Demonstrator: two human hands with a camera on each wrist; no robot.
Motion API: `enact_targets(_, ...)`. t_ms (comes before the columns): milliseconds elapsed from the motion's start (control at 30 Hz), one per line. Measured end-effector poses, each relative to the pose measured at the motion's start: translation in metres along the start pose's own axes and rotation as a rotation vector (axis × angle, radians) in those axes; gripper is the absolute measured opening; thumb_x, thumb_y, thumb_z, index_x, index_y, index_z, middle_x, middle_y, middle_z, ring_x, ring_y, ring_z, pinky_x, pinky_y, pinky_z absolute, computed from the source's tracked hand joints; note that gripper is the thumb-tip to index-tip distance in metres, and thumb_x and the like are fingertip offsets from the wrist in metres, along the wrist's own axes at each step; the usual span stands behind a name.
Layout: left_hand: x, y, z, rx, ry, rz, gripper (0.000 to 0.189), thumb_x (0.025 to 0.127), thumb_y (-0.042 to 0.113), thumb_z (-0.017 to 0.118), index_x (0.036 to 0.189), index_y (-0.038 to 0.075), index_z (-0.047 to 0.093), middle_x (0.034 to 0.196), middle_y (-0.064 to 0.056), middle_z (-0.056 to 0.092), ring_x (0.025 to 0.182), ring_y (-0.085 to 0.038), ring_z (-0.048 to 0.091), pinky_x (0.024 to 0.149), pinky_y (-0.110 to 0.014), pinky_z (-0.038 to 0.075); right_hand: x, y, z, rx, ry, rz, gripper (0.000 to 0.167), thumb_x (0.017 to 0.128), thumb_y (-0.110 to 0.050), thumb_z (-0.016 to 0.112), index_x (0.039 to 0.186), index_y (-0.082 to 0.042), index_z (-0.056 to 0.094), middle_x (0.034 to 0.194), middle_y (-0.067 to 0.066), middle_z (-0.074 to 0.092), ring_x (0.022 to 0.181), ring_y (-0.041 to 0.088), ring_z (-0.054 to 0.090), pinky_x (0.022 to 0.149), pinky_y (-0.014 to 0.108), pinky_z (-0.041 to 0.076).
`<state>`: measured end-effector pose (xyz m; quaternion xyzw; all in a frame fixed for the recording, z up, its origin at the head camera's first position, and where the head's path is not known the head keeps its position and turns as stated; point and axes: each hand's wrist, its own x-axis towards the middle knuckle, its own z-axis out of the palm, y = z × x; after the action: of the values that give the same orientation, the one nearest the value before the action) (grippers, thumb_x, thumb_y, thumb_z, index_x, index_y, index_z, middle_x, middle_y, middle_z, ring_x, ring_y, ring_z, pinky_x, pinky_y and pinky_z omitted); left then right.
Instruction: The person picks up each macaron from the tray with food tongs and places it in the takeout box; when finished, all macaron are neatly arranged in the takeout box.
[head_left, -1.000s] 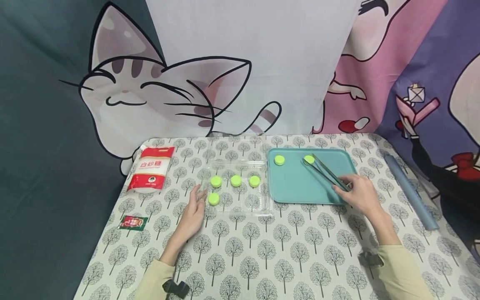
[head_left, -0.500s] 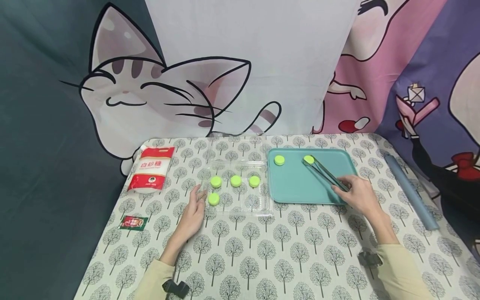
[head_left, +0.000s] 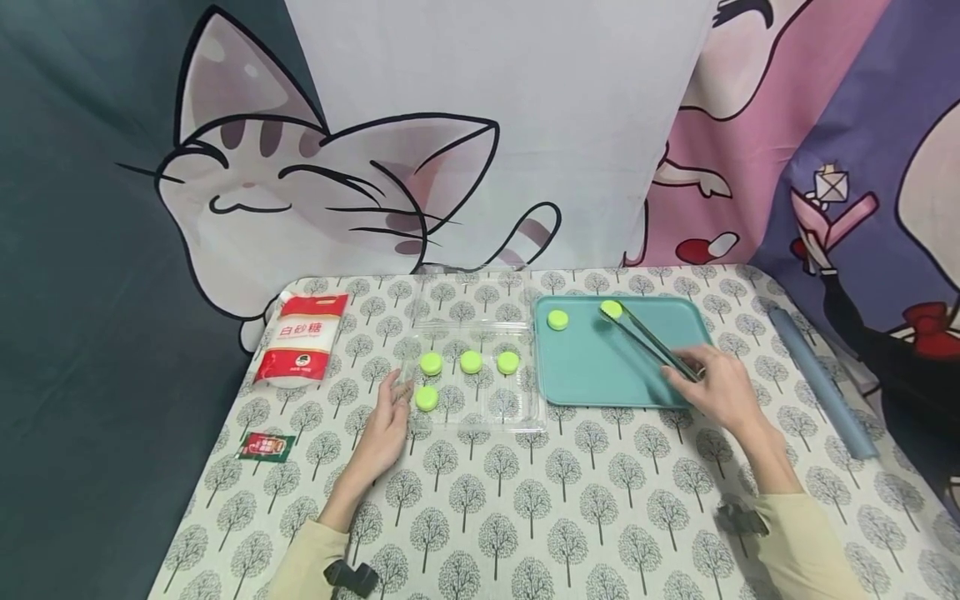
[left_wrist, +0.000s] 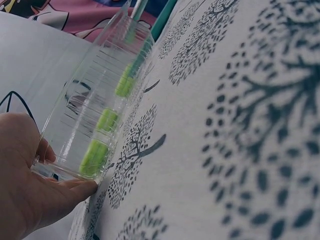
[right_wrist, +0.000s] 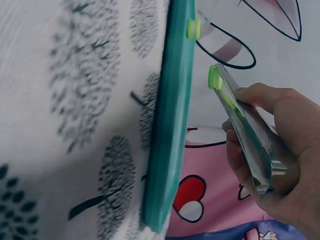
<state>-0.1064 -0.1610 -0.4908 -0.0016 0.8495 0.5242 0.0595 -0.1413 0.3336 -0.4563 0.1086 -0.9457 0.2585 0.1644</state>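
Note:
In the head view, my right hand (head_left: 720,387) holds metal tongs (head_left: 652,340), whose tips pinch a green macaron (head_left: 611,309) over the far part of the teal tray (head_left: 600,379). The right wrist view shows this macaron raised off the tray, with a gap beneath it. Another macaron (head_left: 557,320) lies at the tray's far left. To the left stands a hinged clear plastic box (head_left: 498,406), its lid folded back. Several green macarons (head_left: 471,362) sit inside, mostly in the far row. My left hand (left_wrist: 30,185) grips the box's left wall between thumb and fingers.
A red and white sugar bag (head_left: 302,337) lies at the table's back left, with a small red and green packet (head_left: 266,447) nearer. Along the right side lies a blue-grey rolled length (head_left: 822,383). A printed cat curtain (head_left: 450,183) hangs behind the table.
The tongs have closed on the macaron in the tray and lifted it, shifting slightly away and to the left. My left hand stays at the box.

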Motion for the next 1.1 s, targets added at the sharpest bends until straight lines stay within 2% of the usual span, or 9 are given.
enact_targets(267,0.001,-0.001,0.000,-0.001,0.005,0.007,0.059,0.108,0.015,0.036,0.162,0.009,0.011,0.161,-0.021,0.037,0.148,-0.041,0.036,0.126,-0.059,0.019,0.004,-0.021,-0.007,0.031,0.022,-0.037,0.035,0.084,-0.015,0.079,0.111,0.004,0.071,0.102,0.024,0.073,0.062,0.010,0.057,0.056,0.020,0.049)
enact_targets(700,0.000,-0.001,0.000,-0.014,0.002,0.013,0.059,0.109,0.016,0.035,0.162,0.009,0.011,0.161,-0.021,0.037,0.148,-0.042,0.036,0.126,-0.058,0.020,0.008,-0.056,-0.005,0.060,0.060,-0.171,0.033,0.079,-0.010,0.082,0.108,0.002,0.073,0.088,0.012,0.072,0.065,0.016,0.058,0.052,0.020,0.049)
enact_targets(833,0.000,-0.001,0.000,-0.010,0.005,0.017,0.058,0.109,0.016,0.035,0.162,0.008,0.012,0.160,-0.021,0.037,0.148,-0.042,0.036,0.125,-0.059,0.021,0.009,-0.065,-0.003,0.054,0.040,-0.201,0.032,0.079,-0.012,0.082,0.108,0.000,0.074,0.086,0.009,0.071,0.066,0.013,0.058,0.053,0.021,0.048)
enact_targets(1100,0.001,-0.001,0.000,-0.010,0.006,0.007,0.058,0.109,0.017,0.035,0.162,0.009,0.012,0.160,-0.021,0.038,0.148,-0.041,0.036,0.126,-0.058,0.019,0.009,-0.084,0.004,0.074,-0.054,-0.253,0.032,0.079,-0.011,0.083,0.108,0.000,0.074,0.087,0.007,0.072,0.072,0.015,0.062,0.060,0.024,0.053)
